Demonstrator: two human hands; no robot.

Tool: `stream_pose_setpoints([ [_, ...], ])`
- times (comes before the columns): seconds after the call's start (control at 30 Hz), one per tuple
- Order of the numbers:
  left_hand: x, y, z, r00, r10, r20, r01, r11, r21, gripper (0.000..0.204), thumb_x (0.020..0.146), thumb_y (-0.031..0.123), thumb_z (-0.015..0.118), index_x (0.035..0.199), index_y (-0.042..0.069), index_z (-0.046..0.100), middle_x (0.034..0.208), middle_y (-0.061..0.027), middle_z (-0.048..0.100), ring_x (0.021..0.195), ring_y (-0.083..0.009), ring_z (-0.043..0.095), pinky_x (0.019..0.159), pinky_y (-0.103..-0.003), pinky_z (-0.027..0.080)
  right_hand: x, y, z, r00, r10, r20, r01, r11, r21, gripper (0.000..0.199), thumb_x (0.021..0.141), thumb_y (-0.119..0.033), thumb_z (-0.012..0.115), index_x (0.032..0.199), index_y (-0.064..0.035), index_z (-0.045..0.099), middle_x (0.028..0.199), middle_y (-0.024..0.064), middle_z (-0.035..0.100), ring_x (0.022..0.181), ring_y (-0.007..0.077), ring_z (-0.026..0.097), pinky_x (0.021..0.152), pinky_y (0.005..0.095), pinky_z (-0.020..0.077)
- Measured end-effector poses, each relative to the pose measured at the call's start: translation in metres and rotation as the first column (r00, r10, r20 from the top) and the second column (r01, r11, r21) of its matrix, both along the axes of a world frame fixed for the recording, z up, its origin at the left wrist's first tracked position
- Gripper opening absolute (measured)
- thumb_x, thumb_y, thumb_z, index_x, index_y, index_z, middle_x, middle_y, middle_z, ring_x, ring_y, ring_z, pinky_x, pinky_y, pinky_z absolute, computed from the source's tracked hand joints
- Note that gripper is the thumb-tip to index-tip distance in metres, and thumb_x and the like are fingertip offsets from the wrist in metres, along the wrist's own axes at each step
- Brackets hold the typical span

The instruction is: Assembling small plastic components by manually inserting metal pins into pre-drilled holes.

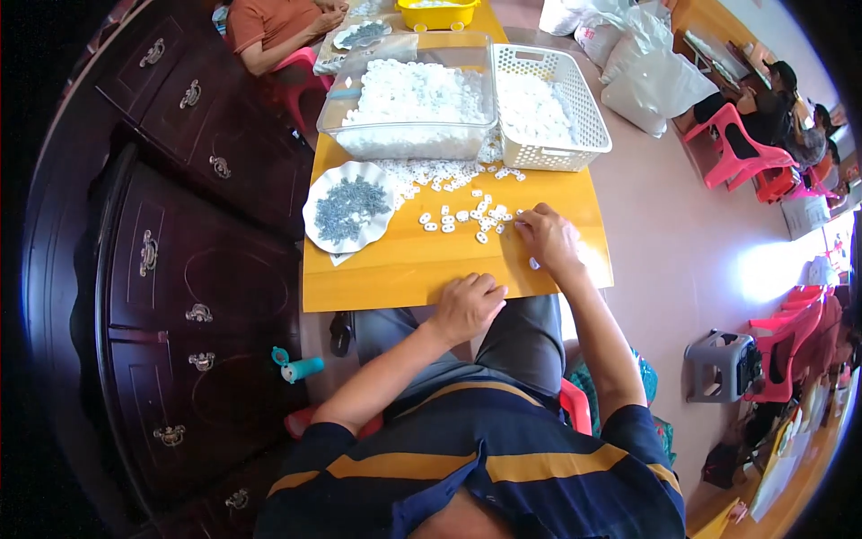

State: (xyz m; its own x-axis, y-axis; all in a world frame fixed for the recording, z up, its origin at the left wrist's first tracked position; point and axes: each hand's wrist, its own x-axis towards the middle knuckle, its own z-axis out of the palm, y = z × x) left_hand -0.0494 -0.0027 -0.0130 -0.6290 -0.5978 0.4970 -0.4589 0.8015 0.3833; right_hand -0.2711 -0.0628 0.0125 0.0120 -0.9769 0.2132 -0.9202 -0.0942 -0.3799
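My left hand (469, 307) rests at the table's front edge with its fingers curled in; whatever they may hold is hidden. Over the right part of the table, my right hand (549, 239) has its fingers drawn together, their tips beside a group of small white plastic pieces (486, 216). Many of these pieces show two dark holes. Whether one sits between the fingertips is too small to make out. One more white piece (534, 263) lies under the right wrist. To the left stands a scalloped white plate (315, 216) heaped with small grey metal-looking parts (350, 208).
A clear plastic bin (404, 144) and a white slotted basket (561, 160), both full of white pieces, stand across the yellow table (404, 278). Dark wooden cabinets (197, 269) flank the left side. A person (274, 36) sits at the far left; white sacks (655, 85) lie beyond the basket.
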Motion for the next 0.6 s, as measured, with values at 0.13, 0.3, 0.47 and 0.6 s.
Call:
stream_pose_setpoints([
  [0.13,0.000,0.001,-0.005,0.999,-0.013,-0.041,0.011,0.998,-0.061,0.014,0.082,0.015,0.078,0.093,0.011,0.070,0.084,-0.0030,0.060,0.078,-0.0221,0.065,0.065,-0.037,0.053,0.000,-0.002,-0.003,1.000,0.005,0.009,-0.005,1.000,0.003,0.015,0.092,-0.026,0.071,0.098,-0.0132,0.076,0.096,0.0101,0.071,0.086,0.0357,0.071,0.076,0.0482,0.0568],
  [0.3,-0.001,0.001,-0.011,0.997,-0.004,-0.079,-0.004,0.996,-0.094,0.011,0.082,0.012,0.076,0.085,0.010,0.066,0.081,-0.0043,0.058,0.072,-0.0229,0.064,0.062,-0.037,0.052,0.001,-0.005,-0.005,0.999,0.006,-0.054,-0.005,1.000,0.018,0.015,0.092,-0.025,0.070,0.093,-0.0106,0.072,0.096,0.0098,0.072,0.085,0.0354,0.071,0.073,0.0486,0.0566],
  [0.47,-0.004,0.002,-0.004,0.978,0.021,-0.208,-0.011,0.999,0.049,0.008,0.085,0.010,0.073,0.084,0.007,0.065,0.080,-0.0074,0.062,0.071,-0.0261,0.066,0.063,-0.039,0.053,0.000,-0.004,-0.008,0.990,0.033,-0.135,-0.046,0.994,-0.097,0.017,0.095,-0.023,0.063,0.092,-0.0067,0.066,0.091,0.0159,0.071,0.076,0.0409,0.070,0.068,0.0526,0.0565],
  [0.6,0.002,0.007,0.005,0.885,0.207,-0.417,0.036,0.863,0.504,0.002,0.088,0.002,0.069,0.087,0.003,0.067,0.080,-0.0125,0.067,0.068,-0.0285,0.068,0.062,-0.037,0.054,0.007,0.014,-0.002,0.995,-0.008,-0.098,-0.005,0.990,-0.140,0.013,0.095,-0.019,0.063,0.093,-0.0064,0.064,0.086,0.0169,0.072,0.072,0.0413,0.070,0.065,0.0525,0.0560],
])
